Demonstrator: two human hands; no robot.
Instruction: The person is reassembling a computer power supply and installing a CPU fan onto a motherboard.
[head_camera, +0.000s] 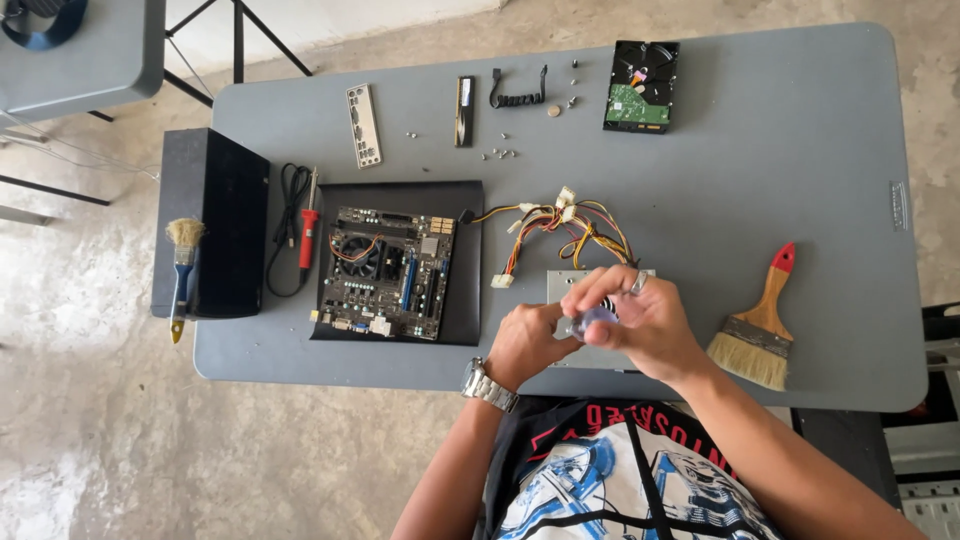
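My left hand and my right hand meet over a grey metal power supply box at the table's near edge. Together they grip a small clear bluish object, mostly hidden by fingers. A bundle of yellow, red and black wires with white plugs fans out from the box toward the far side. A watch sits on my left wrist, a ring on my right hand.
A motherboard lies on a black mat on the grey table. A wide brush lies to the right. At the back lie a hard drive, memory stick, I/O plate and screws. At left are a black case, small brush and soldering iron.
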